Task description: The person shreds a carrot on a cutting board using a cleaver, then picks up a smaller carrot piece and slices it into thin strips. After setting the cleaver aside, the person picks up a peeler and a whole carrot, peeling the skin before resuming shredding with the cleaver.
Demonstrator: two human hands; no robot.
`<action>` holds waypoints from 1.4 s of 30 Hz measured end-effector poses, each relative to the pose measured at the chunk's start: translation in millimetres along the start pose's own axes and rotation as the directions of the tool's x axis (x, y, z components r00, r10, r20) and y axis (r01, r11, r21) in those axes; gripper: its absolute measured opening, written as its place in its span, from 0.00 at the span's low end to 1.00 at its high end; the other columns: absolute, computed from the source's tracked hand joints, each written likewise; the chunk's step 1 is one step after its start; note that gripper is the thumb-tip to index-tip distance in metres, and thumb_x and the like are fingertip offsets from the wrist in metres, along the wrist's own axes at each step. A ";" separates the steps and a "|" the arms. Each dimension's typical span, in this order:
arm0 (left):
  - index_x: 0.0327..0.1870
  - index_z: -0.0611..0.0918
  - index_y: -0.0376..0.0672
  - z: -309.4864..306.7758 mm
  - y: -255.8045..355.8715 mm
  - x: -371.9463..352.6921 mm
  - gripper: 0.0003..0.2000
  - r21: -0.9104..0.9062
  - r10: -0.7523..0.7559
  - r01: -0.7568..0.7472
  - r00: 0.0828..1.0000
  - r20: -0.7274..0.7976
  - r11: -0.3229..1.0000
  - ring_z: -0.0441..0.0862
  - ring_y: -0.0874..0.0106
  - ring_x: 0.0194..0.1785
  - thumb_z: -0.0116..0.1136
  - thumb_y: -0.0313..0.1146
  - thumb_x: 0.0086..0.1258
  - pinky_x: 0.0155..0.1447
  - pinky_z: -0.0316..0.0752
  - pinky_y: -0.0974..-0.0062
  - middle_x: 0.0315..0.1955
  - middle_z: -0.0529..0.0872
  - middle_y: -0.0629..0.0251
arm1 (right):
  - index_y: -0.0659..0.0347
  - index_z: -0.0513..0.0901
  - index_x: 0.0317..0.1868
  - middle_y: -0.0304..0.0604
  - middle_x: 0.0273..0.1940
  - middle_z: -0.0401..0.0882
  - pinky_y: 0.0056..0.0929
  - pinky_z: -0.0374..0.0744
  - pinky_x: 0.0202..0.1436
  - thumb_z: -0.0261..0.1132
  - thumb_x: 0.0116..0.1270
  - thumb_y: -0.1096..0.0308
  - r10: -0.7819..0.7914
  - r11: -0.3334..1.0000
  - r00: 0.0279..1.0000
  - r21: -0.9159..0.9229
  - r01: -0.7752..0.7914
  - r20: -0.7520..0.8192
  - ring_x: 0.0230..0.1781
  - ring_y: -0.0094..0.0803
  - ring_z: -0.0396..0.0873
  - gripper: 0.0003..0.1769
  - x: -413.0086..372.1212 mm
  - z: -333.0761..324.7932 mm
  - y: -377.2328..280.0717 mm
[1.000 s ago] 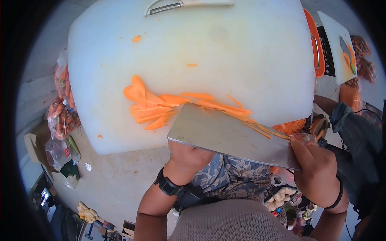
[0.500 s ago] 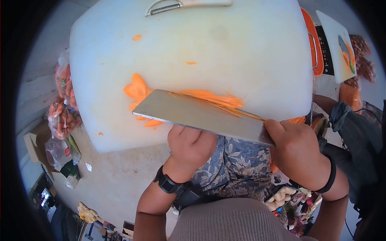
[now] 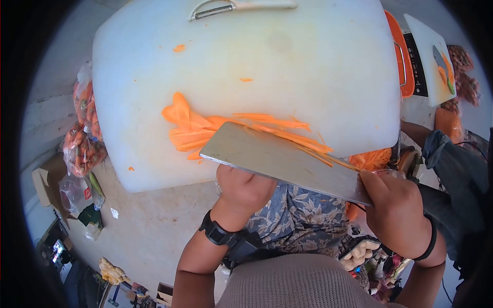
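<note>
My right hand (image 3: 398, 205) is closed around the handle end of a broad cleaver (image 3: 277, 159), its blade lying slantwise at the near edge of a white cutting board (image 3: 154, 61). Beyond the blade, thin carrot slices (image 3: 190, 126) overlap in a fan, and cut carrot strips (image 3: 287, 133) stretch to the right. A few strips cling along the blade's upper edge. My left hand (image 3: 244, 187) is curled just below the blade, which hides its fingertips; what they hold, if anything, is out of sight.
A white peeler (image 3: 221, 9) lies at the board's far edge. Bags of carrots (image 3: 79, 154) stand at left. More carrot shreds (image 3: 372, 158) sit below the board's right corner. An orange tub (image 3: 398, 51) and a second board (image 3: 434, 56) with a knife are at right, near another person's dark sleeve (image 3: 457, 169).
The cleaver and my right hand have shifted right and toward me, uncovering more carrot slices and strips. My left hand has barely moved.
</note>
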State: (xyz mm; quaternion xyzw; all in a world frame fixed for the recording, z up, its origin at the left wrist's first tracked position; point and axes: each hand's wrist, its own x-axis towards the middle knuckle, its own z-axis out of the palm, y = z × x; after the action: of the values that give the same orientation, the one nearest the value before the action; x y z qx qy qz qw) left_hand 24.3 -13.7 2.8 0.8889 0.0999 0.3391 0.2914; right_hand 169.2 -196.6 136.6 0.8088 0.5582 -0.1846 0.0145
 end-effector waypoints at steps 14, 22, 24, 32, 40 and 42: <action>0.40 0.86 0.37 -5.8 -1.6 -8.1 0.14 0.003 -0.051 0.051 0.995 0.080 0.999 0.83 0.54 0.44 0.70 0.23 0.50 0.49 0.78 0.62 0.40 0.85 0.57 | 0.62 0.75 0.34 0.40 0.21 0.70 0.35 0.72 0.22 0.64 0.49 0.76 0.032 0.999 0.999 -0.036 -0.031 0.038 0.19 0.36 0.75 0.11 16.8 8.6 -3.1; 0.33 0.86 0.37 5.1 -3.9 -0.4 0.13 0.110 0.045 -0.041 0.998 -0.039 0.993 0.83 0.60 0.40 0.64 0.21 0.42 0.44 0.81 0.68 0.38 0.86 0.59 | 0.61 0.75 0.38 0.45 0.23 0.74 0.40 0.75 0.27 0.65 0.48 0.79 -0.044 0.996 0.999 0.073 0.045 -0.012 0.23 0.44 0.78 0.15 37.2 15.3 -4.5; 0.32 0.86 0.37 5.8 -4.6 -5.7 0.12 0.087 0.022 -0.019 0.999 -0.030 0.996 0.83 0.59 0.40 0.63 0.21 0.42 0.45 0.81 0.67 0.39 0.85 0.59 | 0.59 0.73 0.31 0.42 0.19 0.71 0.37 0.74 0.22 0.64 0.51 0.76 -0.089 0.994 0.994 0.064 0.093 -0.064 0.18 0.39 0.76 0.08 29.6 11.6 -6.9; 0.31 0.85 0.37 5.1 -2.7 -5.8 0.14 0.079 0.022 -0.019 0.999 -0.033 0.997 0.83 0.58 0.41 0.61 0.22 0.38 0.45 0.81 0.67 0.37 0.86 0.59 | 0.65 0.78 0.42 0.47 0.25 0.76 0.42 0.75 0.29 0.66 0.48 0.79 0.087 0.995 0.991 0.039 -0.091 0.101 0.24 0.46 0.78 0.17 3.2 -3.6 -7.7; 0.34 0.86 0.38 3.8 -0.3 3.2 0.14 0.131 0.021 -0.013 0.998 -0.055 0.991 0.83 0.59 0.41 0.62 0.22 0.41 0.47 0.81 0.68 0.38 0.86 0.59 | 0.58 0.75 0.31 0.43 0.20 0.73 0.37 0.76 0.24 0.64 0.55 0.75 -0.003 1.000 0.999 0.022 0.004 -0.045 0.20 0.41 0.78 0.06 39.9 23.3 -10.5; 0.38 0.86 0.32 4.0 -0.9 1.1 0.15 0.070 0.025 -0.022 0.999 -0.038 0.997 0.82 0.54 0.40 0.61 0.15 0.47 0.45 0.79 0.64 0.37 0.84 0.55 | 0.58 0.75 0.31 0.43 0.20 0.73 0.37 0.76 0.25 0.64 0.55 0.75 -0.022 0.998 0.997 0.057 0.026 -0.076 0.20 0.42 0.78 0.06 42.6 22.8 -11.0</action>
State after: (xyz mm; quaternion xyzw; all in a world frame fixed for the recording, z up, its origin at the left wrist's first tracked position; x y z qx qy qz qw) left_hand 27.8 -14.4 0.5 0.8928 0.1068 0.3561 0.2543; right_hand 165.9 -159.4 104.0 0.8086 0.5623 -0.1704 -0.0322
